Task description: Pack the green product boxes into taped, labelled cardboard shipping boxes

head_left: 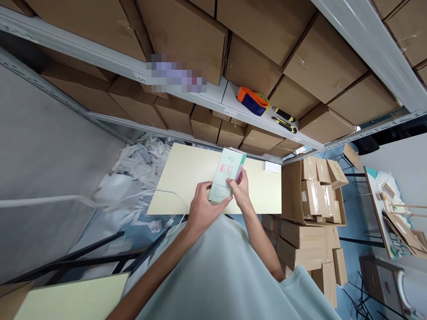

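Light-green box, lettering ending "ICE"; left hand, right hand grasping it.

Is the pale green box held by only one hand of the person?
No, the left hand and the right hand both hold the pale green box, one at each side.

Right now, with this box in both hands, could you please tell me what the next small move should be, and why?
I would probably set the light green box down on the pale table: the left grip and right grip both hold it, and the table spreads to either side, so putting it down would likely free both.
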